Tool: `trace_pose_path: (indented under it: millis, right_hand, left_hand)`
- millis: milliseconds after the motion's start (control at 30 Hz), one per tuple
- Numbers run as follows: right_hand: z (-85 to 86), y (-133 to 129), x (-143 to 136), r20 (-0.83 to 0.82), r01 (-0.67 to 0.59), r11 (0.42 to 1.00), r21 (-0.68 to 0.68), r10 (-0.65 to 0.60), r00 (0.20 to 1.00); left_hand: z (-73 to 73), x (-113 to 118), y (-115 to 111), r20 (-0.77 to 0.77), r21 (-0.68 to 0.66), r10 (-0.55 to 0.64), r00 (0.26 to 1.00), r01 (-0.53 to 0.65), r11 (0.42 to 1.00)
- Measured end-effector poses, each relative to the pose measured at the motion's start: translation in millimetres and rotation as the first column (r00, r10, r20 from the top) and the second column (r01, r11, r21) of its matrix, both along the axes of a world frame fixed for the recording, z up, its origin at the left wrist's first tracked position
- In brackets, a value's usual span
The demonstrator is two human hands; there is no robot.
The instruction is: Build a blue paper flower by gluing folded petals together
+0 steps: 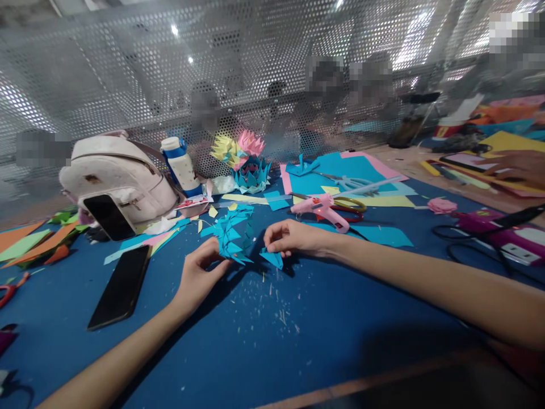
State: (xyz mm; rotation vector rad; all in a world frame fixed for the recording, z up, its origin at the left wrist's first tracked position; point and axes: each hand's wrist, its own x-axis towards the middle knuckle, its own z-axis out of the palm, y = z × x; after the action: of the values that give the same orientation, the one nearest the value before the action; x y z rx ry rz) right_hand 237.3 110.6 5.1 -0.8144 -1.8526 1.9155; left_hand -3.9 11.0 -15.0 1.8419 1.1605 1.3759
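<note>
My left hand (205, 268) grips the lower left side of a blue folded-paper flower (233, 234), a ring of pointed petals tilted up off the table. Just to its right, my right hand (283, 237) pinches a small blue folded paper triangle (272, 258) between thumb and fingers. A narrow gap separates the triangle from the flower. Behind my right hand lies a pink hot glue gun (317, 209), its nozzle pointing left, beside scissors with olive handles (351, 205). Finished paper flowers in yellow (227, 149), pink (251, 142) and blue (252, 175) stand farther back.
A black phone (121, 287) lies at left, another phone (109, 217) leans on a white backpack (119, 176). A bottle (181, 165) stands beside it. Blue paper sheets (344, 170) lie behind the glue gun. At right are a purple power strip (496, 236) and another person's hand (517, 167).
</note>
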Motion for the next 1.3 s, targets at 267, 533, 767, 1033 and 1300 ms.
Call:
trace_pose_path:
  millis: [267, 533, 767, 1033, 1300]
  right_hand:
    - [1.8, -0.9, 2.6, 0.115, -0.106, 0.980, 0.169, 0.087, 0.990]
    - [2.3, -8.9, 1.3, 0.219, -0.228, 0.761, 0.607, 0.115, 0.969]
    - [2.6, -7.6, 0.0, 0.219, -0.240, 0.629, 0.740, 0.113, 0.969]
    - [2.7, -10.8, -0.2, 0.270, -0.306, 0.582, 0.753, 0.151, 0.951]
    - [2.8, -14.4, -1.4, 0.308, -0.354, 0.524, 0.775, 0.177, 0.935]
  left_hand:
    - [2.4, 1.1, -0.8, -0.012, 0.004, 0.013, 1.000, -0.013, 1.000]
    - [0.8, 0.8, -0.3, -0.002, 0.005, 0.007, 1.000, -0.007, 1.000]
    - [0.7, 0.4, -0.2, -0.008, 0.006, 0.016, 1.000, -0.016, 1.000]
    - [0.7, 0.7, -0.3, -0.012, 0.012, 0.010, 1.000, -0.010, 1.000]
    - [0.5, 0.5, 0.0, -0.014, 0.026, 0.017, 1.000, -0.017, 1.000]
